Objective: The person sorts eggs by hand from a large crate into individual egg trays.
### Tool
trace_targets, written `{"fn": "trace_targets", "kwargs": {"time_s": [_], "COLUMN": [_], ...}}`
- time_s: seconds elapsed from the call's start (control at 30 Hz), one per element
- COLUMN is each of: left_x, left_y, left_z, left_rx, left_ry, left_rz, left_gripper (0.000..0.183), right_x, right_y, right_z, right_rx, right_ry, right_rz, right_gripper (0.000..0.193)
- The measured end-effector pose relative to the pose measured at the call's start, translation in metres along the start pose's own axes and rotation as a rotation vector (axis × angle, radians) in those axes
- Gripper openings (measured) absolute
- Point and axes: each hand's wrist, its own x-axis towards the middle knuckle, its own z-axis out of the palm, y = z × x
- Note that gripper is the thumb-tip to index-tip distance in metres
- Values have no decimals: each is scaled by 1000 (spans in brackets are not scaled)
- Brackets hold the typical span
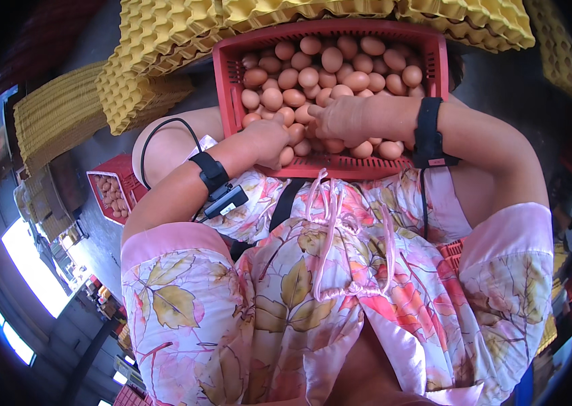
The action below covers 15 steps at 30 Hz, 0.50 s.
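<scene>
Red plastic makes up the slatted crate (440, 61) at the upper centre of the frame, and the brown eggs (332, 59) lie loose and heaped inside it, touching one another from wall to wall. Both of the person's hands reach into its lower part, near the side closest to the body. The left hand (269, 141) curls over eggs toward the lower left corner; the right hand (340, 120) comes across from the right, fingers pointing left and down among the eggs at the middle. The two hands are near each other, with eggs showing between them. Fingers on each side are bent, but the undersides are hidden, so I cannot tell whether either grip is closed round an egg or only resting against the shells.

The step in hand looks like handling or picking out eggs in the crate. If one is to be lifted, the next move seems to call for a light, rounded grip and a slow rise that does not knock its neighbours, since the shells sit so tightly together.

Yellow moulded egg trays (164, 40) are stacked along the top of the frame, just beyond the crate. At the left, a smaller-looking red crate (127, 177) holds more eggs.
</scene>
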Motion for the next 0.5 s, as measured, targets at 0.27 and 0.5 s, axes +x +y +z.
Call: {"fn": "trace_targets", "kwargs": {"time_s": [0.27, 0.5], "left_x": [5, -2], "left_y": [-13, 0], "left_z": [9, -181], "left_rx": [173, -548], "left_ry": [-57, 434], "left_rz": [-25, 222], "left_gripper": [35, 29], "right_x": [27, -81], "right_y": [2, 61], "right_z": [35, -67], "right_rx": [-44, 186], "right_ry": [180, 788], "right_rz": [30, -170], "right_gripper": [32, 25]}}
